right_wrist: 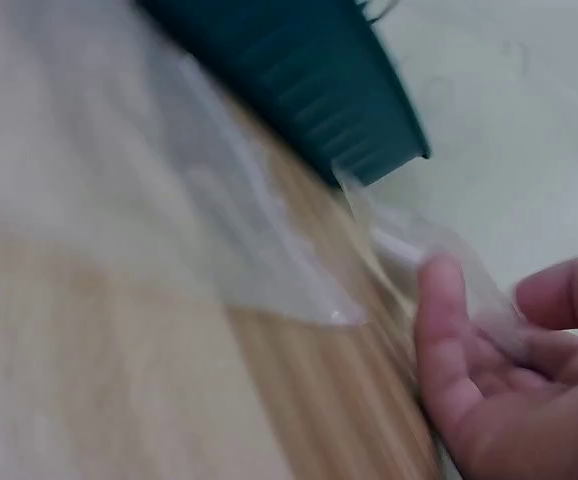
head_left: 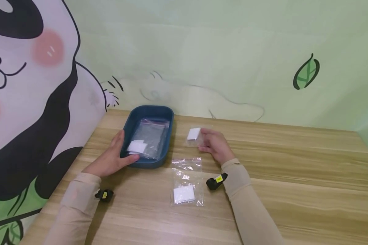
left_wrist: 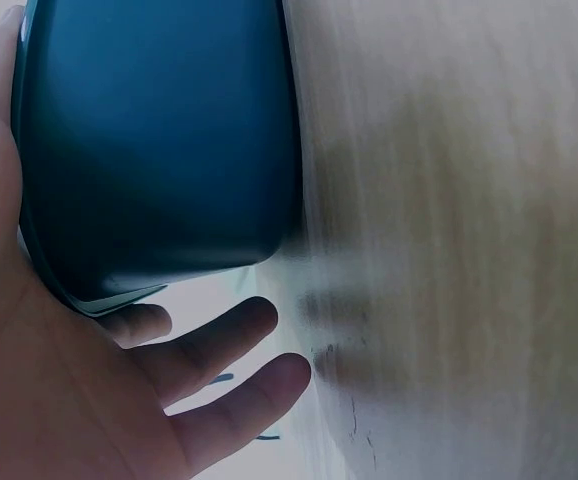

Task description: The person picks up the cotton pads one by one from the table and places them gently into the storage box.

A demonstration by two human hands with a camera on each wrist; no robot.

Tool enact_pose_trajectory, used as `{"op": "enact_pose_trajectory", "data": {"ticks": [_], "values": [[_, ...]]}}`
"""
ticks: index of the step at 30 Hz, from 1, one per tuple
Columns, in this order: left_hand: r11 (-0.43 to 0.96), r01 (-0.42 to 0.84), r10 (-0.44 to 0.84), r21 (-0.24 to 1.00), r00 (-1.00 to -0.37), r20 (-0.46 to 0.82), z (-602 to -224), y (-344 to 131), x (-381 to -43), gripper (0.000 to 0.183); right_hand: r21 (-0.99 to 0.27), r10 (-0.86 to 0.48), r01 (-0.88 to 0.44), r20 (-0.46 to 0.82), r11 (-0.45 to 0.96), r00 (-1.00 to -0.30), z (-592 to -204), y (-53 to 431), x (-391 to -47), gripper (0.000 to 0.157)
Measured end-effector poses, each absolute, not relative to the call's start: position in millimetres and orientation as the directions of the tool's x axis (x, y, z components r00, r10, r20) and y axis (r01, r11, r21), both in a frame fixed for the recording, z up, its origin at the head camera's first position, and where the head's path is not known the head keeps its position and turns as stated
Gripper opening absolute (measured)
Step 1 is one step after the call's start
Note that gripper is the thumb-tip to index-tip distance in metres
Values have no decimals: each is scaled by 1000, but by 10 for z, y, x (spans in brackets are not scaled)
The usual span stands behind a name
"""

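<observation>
A blue plastic tray stands on the table, holding clear zip bags and white pieces. My left hand rests against its near left corner, the thumb lying over the near rim. In the left wrist view, several fingers reach loosely past the tray's outer wall. Right of the tray, my right hand pinches the edge of a small clear plastic bag with a white block inside. Nearer to me lies another clear zip bag with a white block at its bottom end.
The wood-grain table meets a pale green wall close behind the tray. A panda drawing covers the wall at left. Each wrist wears a small black strapped device, such as the one by my right sleeve.
</observation>
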State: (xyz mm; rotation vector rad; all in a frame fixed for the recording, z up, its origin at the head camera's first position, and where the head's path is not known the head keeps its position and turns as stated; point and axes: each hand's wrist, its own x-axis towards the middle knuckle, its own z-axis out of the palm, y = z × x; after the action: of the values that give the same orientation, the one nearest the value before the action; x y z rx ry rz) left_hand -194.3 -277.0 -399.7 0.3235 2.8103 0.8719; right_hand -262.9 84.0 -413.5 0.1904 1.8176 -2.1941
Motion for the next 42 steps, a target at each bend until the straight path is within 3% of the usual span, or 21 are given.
{"op": "enact_pose_trajectory", "data": {"ticks": [5,8,13,19,29,34,42], "values": [[810,148,253,568,-961,-111,-3985,-2773,-1940,112,-994,39,85,-83,66,-996,-4101,806,-2642,29],[811,148,253,566,-961,-111,-3982,-2774,-1938,112,-995,43,-3,7,103,-999,-4054,796,-2637,35],[808,151,255,570,-961,-107,-3996,-2780,-1940,113,-988,40,-148,149,38,-988,-3896,770,-2591,49],[814,133,241,565,-963,-120,-3990,-2785,-1932,113,-940,21,-319,318,-120,-948,-3647,725,-2500,38],[808,140,245,573,-963,-111,-3975,-2773,-1935,112,-821,-52,-348,414,-452,-909,-3370,687,-2348,38],[811,145,247,567,-963,-107,-3971,-2771,-1934,113,-824,-102,-315,406,-471,-908,-3313,685,-2294,36],[813,144,245,564,-964,-108,-3982,-2760,-1934,113,-891,-166,-167,257,-421,-952,-3361,662,-2288,43]]}}
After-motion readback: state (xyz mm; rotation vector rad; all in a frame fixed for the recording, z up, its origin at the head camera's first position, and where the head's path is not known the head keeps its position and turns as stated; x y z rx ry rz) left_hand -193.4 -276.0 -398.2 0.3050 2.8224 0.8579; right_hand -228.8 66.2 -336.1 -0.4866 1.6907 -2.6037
